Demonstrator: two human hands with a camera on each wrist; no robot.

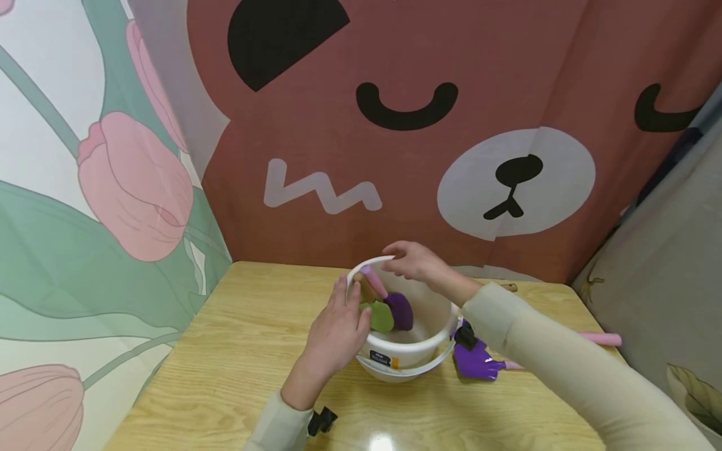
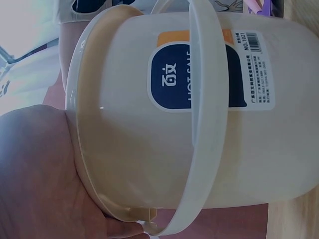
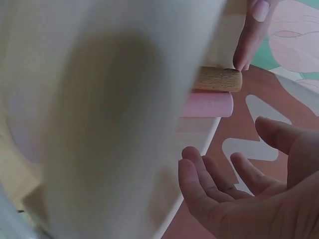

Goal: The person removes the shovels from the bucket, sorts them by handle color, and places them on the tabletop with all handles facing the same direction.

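A white bucket (image 1: 434,357) stands on the table, its handle hanging down at the front. Inside lean a utensil with a purple head (image 1: 401,311) and pink handle (image 3: 209,104), and one with a green head (image 1: 382,317). A wooden handle (image 3: 219,79) lies beside the pink one. My left hand (image 1: 338,332) rests on the bucket's left rim, fingers extended; in the right wrist view its fingertips are close to the wooden handle's end, contact unclear. My right hand (image 1: 414,260) hovers by the far rim, fingers loosely bent, nothing in them.
Right of the bucket lies a purple-headed utensil (image 1: 476,363) with a pink handle, partly behind my right forearm. A pink rod end (image 1: 600,339) and a wooden handle tip (image 1: 509,287) show farther right and back. Printed curtains hang behind the wooden table (image 1: 237,357).
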